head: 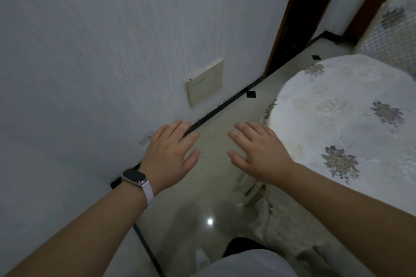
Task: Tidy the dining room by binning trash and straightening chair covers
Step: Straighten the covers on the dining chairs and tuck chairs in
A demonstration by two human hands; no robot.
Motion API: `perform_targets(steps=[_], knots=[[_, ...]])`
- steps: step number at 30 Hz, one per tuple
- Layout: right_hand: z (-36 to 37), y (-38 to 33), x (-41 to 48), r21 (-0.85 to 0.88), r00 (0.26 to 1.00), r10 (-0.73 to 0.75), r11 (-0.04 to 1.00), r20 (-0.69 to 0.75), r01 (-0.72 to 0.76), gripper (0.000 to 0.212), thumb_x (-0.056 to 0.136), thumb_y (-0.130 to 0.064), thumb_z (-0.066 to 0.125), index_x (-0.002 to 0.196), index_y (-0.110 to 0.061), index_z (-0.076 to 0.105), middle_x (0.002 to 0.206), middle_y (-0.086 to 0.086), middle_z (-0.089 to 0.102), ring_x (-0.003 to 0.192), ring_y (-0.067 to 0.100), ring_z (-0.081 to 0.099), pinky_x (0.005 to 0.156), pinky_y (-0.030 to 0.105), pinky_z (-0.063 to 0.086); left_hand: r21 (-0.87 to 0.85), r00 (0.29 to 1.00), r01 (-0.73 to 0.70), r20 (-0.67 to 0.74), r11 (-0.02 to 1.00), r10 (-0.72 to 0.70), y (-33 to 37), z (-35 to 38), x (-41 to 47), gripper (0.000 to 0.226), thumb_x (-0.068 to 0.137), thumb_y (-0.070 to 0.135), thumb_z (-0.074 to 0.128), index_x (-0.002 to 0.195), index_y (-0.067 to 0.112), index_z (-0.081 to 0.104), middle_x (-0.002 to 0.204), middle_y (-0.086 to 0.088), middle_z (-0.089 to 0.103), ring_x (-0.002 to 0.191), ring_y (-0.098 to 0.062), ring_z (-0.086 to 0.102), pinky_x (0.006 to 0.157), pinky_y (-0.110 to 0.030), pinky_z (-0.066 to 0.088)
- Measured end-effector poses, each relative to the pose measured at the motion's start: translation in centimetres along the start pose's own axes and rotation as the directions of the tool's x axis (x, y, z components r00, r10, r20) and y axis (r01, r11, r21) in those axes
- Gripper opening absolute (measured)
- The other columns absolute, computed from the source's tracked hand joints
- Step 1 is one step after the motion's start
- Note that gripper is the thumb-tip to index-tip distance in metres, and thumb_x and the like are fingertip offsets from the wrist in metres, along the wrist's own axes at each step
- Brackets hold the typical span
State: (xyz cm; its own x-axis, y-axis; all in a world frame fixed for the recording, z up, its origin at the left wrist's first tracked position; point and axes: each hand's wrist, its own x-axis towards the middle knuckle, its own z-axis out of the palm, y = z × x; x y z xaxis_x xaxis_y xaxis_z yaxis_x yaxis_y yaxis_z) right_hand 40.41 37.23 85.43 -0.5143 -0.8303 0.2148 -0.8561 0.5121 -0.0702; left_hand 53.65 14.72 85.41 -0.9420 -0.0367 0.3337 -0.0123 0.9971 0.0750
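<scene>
While both arms reach forward over the floor, neither hand holds anything.

Left hand: palm down, fingers straight and slightly spread, thumb out, over the line where wall meets floor. Right hand: same pose, palm down, fingers apart, just beside the rim of the counter; can't tell if it touches. Hands are near each other with a gap of floor between the thumbs. Watch on the left wrist, dark face, pale band.

Task item: chair cover is at the far upper right, pale quilted fabric with a grey flower motif, behind the counter and well apart from both hands. Only part of it is in frame, so can't tell whether it sits straight.

Counter is round, draped in a white cloth with grey-brown embroidered flowers. Cloth hangs past the edge toward the floor, hem rumpled below the right forearm.

Rest:
- White textured wall fills the left. Beige rectangular plate fixed low on it, above the left hand.
- Black strip runs along the wall's base.
- Glossy pale tiles, with a small black diamond inlay.
- Brown door frame at top, right of the wall.
- Bright light spot reflects on the floor near bottom centre.
</scene>
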Motion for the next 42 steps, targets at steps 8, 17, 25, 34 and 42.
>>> perform_targets(steps=[8, 17, 25, 34, 42], knots=[[3.0, 1.1, 9.1, 0.024, 0.999, -0.018, 1.000, -0.039, 0.019, 0.051, 0.095, -0.052, 0.041, 0.126, -0.018, 0.063, 0.132, 0.009, 0.060, 0.123, 0.029, 0.053, 0.101, 0.041, 0.040, 0.014, 1.000, 0.017, -0.001, 1.000, -0.017, -6.6, 1.5, 5.1, 0.045, 0.094, 0.042, 0.049, 0.126, 0.015, 0.065, 0.135, -0.013, 0.059, 0.129, -0.034, 0.050, 0.104, -0.049, 0.039], [6.6, 8.1, 22.1, 0.107, 0.996, 0.037, 0.994, -0.084, -0.028, 0.051, 0.094, -0.050, 0.044, 0.127, -0.016, 0.063, 0.132, 0.008, 0.060, 0.125, 0.027, 0.050, 0.104, 0.041, 0.036, 0.041, 0.997, 0.016, 0.073, 0.999, -0.019, -13.9, 5.3, 17.6, 0.044, 0.094, 0.041, 0.051, 0.127, 0.016, 0.064, 0.137, -0.010, 0.058, 0.131, -0.031, 0.049, 0.103, -0.052, 0.041], [5.4, 17.2, 29.5, 0.077, 0.988, 0.108, 0.992, -0.115, -0.099, 0.048, 0.092, -0.049, 0.046, 0.123, -0.017, 0.065, 0.131, 0.009, 0.062, 0.122, 0.028, 0.053, 0.103, 0.042, 0.036, 0.032, 0.994, -0.079, 0.078, 0.996, 0.076, -15.2, 7.7, 30.9, 0.045, 0.094, 0.043, 0.047, 0.127, 0.016, 0.063, 0.138, -0.009, 0.057, 0.131, -0.030, 0.048, 0.106, -0.046, 0.036], [5.7, 26.2, 30.3, 0.045, 0.937, 0.307, 0.952, -0.166, -0.304, 0.047, 0.094, -0.048, 0.047, 0.122, -0.016, 0.064, 0.130, 0.009, 0.062, 0.121, 0.029, 0.055, 0.102, 0.042, 0.038, -0.032, 0.955, -0.289, 0.055, 0.957, 0.290, -13.8, 12.1, 44.0, 0.044, 0.094, 0.041, 0.049, 0.125, 0.014, 0.064, 0.135, -0.012, 0.059, 0.128, -0.032, 0.051, 0.104, -0.050, 0.040], [5.8, 33.9, 34.2, -0.068, 0.859, 0.489, 0.862, -0.154, -0.503, 0.049, 0.093, -0.050, 0.046, 0.127, -0.017, 0.064, 0.131, 0.008, 0.061, 0.122, 0.029, 0.053, 0.103, 0.044, 0.038, -0.136, 0.884, -0.468, -0.082, 0.873, 0.461, -13.9, 18.4, 57.0, 0.041, 0.093, 0.037, 0.052, 0.123, 0.013, 0.066, 0.133, -0.011, 0.061, 0.127, -0.032, 0.053, 0.102, -0.046, 0.038]])
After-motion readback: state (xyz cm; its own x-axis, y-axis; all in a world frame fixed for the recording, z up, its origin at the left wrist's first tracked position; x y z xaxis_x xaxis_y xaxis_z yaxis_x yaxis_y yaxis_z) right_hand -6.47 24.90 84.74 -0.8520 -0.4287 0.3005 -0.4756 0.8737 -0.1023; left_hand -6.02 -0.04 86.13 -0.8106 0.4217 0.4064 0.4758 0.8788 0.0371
